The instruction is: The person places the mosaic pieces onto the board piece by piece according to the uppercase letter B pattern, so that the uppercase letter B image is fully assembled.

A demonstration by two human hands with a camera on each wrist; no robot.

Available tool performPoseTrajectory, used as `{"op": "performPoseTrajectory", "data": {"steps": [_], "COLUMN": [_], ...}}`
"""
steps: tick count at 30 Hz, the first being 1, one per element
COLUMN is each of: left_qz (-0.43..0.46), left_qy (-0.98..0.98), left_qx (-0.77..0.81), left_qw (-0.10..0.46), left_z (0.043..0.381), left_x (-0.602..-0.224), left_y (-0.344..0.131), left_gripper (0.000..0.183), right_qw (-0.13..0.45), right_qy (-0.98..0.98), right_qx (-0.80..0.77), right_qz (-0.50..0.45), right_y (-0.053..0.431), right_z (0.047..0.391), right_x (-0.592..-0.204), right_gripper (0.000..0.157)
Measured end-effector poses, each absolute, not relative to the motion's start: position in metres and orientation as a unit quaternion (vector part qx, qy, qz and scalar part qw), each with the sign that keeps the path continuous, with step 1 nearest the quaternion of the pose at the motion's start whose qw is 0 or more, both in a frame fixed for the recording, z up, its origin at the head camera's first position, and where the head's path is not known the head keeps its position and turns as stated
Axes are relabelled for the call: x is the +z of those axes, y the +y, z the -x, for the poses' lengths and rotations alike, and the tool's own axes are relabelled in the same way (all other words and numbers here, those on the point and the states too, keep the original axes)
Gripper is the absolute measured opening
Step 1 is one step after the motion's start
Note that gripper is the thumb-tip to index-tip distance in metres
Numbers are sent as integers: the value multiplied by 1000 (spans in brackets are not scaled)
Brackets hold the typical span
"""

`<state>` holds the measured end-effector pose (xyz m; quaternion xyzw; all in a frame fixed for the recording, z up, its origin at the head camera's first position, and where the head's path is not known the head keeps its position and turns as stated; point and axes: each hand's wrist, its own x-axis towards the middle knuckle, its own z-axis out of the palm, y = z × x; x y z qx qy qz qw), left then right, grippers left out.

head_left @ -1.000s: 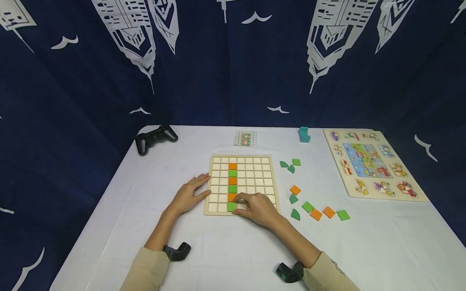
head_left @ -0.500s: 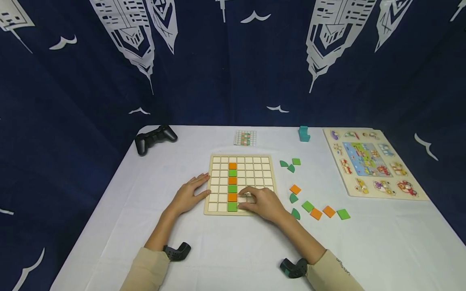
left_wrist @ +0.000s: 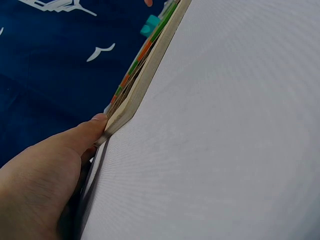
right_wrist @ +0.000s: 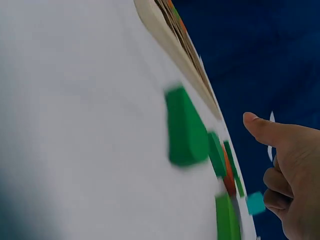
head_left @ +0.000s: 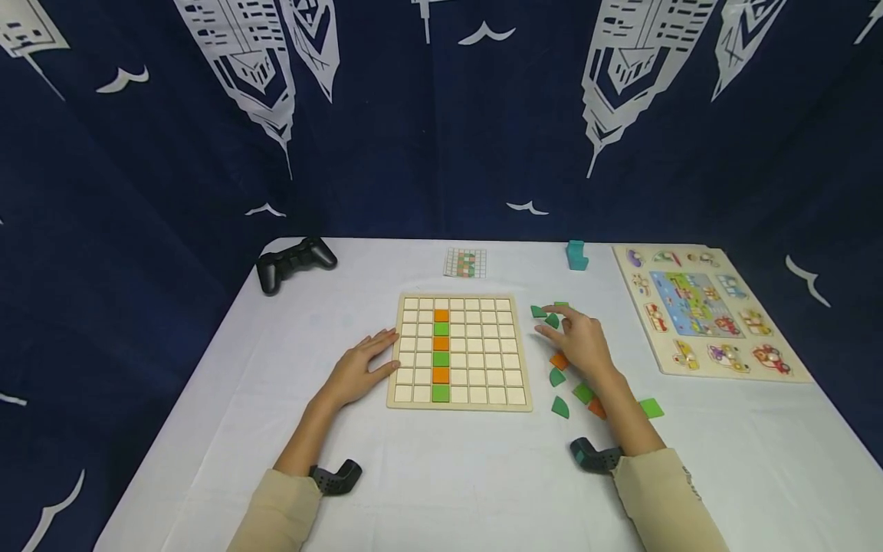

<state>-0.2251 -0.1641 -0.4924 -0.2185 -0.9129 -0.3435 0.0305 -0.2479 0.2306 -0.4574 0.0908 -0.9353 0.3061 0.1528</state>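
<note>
A wooden grid board (head_left: 483, 377) lies mid-table in the head view, with one column of alternating orange and light green square tiles (head_left: 441, 344). My left hand (head_left: 359, 372) rests at the board's left edge, fingers fairly straight; in the left wrist view its thumb (left_wrist: 90, 132) touches the board's corner. To the right of the board, my right hand (head_left: 582, 341) is over the loose tiles, thumb and index finger apart. Its fingertips are beside dark green quarter-round tiles (head_left: 553, 321) and partly cover a light green square (head_left: 562, 303). Nothing shows between those fingers.
Nearer me lie an orange tile (head_left: 559, 360), dark green quarter-rounds (head_left: 560, 407) and light green squares (head_left: 651, 408), some behind the right forearm. Farther back are a pattern card (head_left: 465, 263), a game controller (head_left: 295, 263), a teal block (head_left: 576, 255) and a wooden picture puzzle (head_left: 738, 364).
My right hand has let go of the light green tile at the column's near end and moved right and away, over the loose tiles. The left hand stays at the board's edge.
</note>
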Motion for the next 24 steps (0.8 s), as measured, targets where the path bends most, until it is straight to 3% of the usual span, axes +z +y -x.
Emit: {"op": "performPoseTrajectory", "data": {"steps": [9, 24], "left_qz": [216, 213], "left_qy": [-912, -914], "left_qx": [-349, -345], "left_qw": [26, 23], "left_z": [225, 225], "left_x": [-491, -490], "left_y": [-164, -164], "left_gripper": [55, 56], "right_qw": [144, 91], "right_qy": [-943, -960], "right_qx": [295, 264], "right_qz": [-48, -9], "right_y": [266, 278], "right_z": [275, 288], "right_x": [-462, -472], "right_gripper": [39, 35]}}
